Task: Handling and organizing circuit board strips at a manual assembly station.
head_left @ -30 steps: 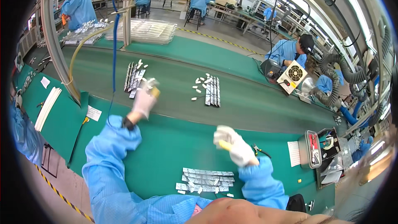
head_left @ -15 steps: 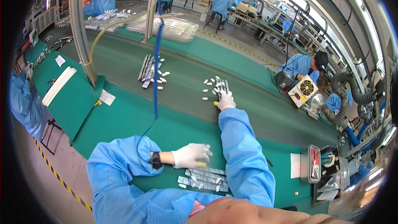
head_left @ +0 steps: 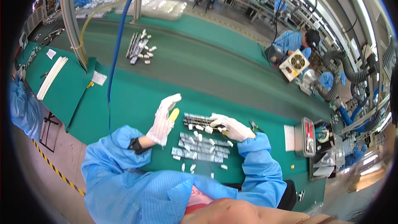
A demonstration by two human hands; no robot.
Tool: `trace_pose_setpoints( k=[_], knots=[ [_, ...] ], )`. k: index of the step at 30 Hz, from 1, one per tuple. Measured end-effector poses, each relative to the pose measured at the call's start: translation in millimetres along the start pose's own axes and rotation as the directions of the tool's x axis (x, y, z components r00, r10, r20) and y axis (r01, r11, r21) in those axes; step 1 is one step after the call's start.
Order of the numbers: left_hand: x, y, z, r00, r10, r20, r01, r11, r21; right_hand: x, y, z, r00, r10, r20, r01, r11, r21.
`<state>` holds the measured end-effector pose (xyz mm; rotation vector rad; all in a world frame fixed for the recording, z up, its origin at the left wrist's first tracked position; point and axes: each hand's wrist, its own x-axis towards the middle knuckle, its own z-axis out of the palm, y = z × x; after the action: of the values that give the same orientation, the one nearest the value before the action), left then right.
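Loosely, the left hand (head_left: 161,125) is held up beside the strip bundle (head_left: 195,120), thumb spread apart from fingers. Palm down, the right hand (head_left: 233,127) is laid over the bundle's right end, though whether clamped cannot be told. The bundle is set on the green mat (head_left: 139,110), beyond other strips (head_left: 195,155).

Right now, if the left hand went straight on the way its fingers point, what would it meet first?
The way looks free: the left hand points forward and rightward, out toward the dark belt, with nothing seen on that line across it, though the hand's height is unclear.
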<state>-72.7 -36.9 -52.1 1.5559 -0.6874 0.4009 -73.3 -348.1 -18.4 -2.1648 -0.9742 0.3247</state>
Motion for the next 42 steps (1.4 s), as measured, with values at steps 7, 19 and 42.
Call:
trace_pose_setpoints(
  k=[7, 19, 42],
  knots=[
    [10.3, -35.5, 23.9, 0.984, -0.137, 0.11, 0.092, 0.936, 0.341, -10.9, 0.6, -34.4, 0.996, 0.088, -0.01, -0.064, 0.791, 0.608],
    [9.8, -53.0, 12.1, 0.97, -0.051, 0.239, -0.026, 0.95, 0.312, -9.7, 39.7, 10.9, 0.913, 0.164, -0.373, -0.261, 0.938, -0.227],
    [19.6, -38.2, 2.4, 0.937, -0.159, 0.311, 0.059, 0.949, 0.309, 0.1, 43.4, 31.1, 0.816, -0.031, -0.577, -0.188, 0.93, -0.316]
  ],
)
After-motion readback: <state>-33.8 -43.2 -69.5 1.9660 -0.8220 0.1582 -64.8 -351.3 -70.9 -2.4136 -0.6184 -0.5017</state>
